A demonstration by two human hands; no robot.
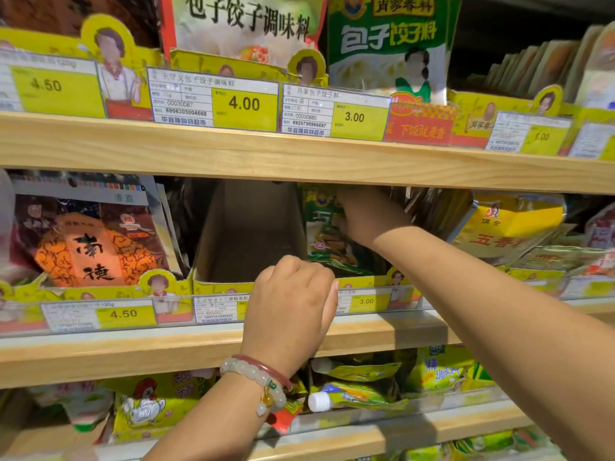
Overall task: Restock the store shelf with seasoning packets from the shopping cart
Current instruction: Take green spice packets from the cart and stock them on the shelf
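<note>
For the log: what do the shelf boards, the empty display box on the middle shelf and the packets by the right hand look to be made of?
Shelf boards: pale wood or a wood-look laminate, matte, with visible grain lines. Empty display box: plain brown cardboard inside, dull and creaseless, with a printed yellow front lip. Packets at the right hand: likely glossy printed plastic film; silvery edges behind suggest foil lining.

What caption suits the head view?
Right hand presses green packets beside an empty cardboard tray; left hand at its front.
</note>
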